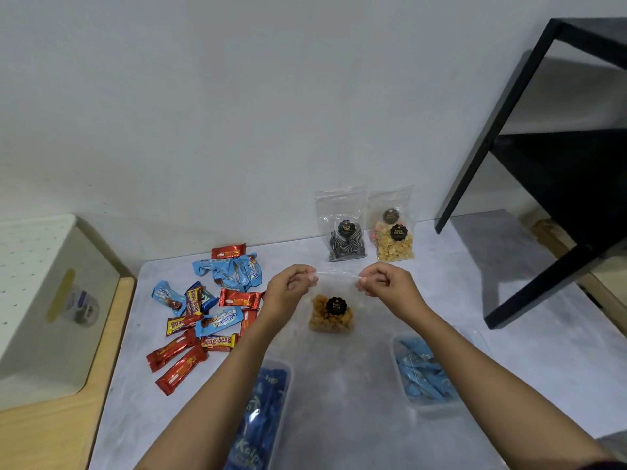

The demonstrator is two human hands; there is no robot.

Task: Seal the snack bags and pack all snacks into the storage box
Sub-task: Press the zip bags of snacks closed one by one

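A clear zip bag of golden snack pieces with a black round label stands in the middle of the grey mat. My left hand pinches the left end of its top strip and my right hand pinches the right end. Two more clear bags stand against the wall: one with dark swirled pieces and one with pale yellow pieces. A pile of red and blue wrapped bars lies to the left. A clear box holding blue packets sits at right; another clear box with blue packets lies under my left forearm.
A white perforated bin sits on a wooden surface at far left. A black metal shelf frame stands at the right on the mat. A white wall runs behind the mat's far edge.
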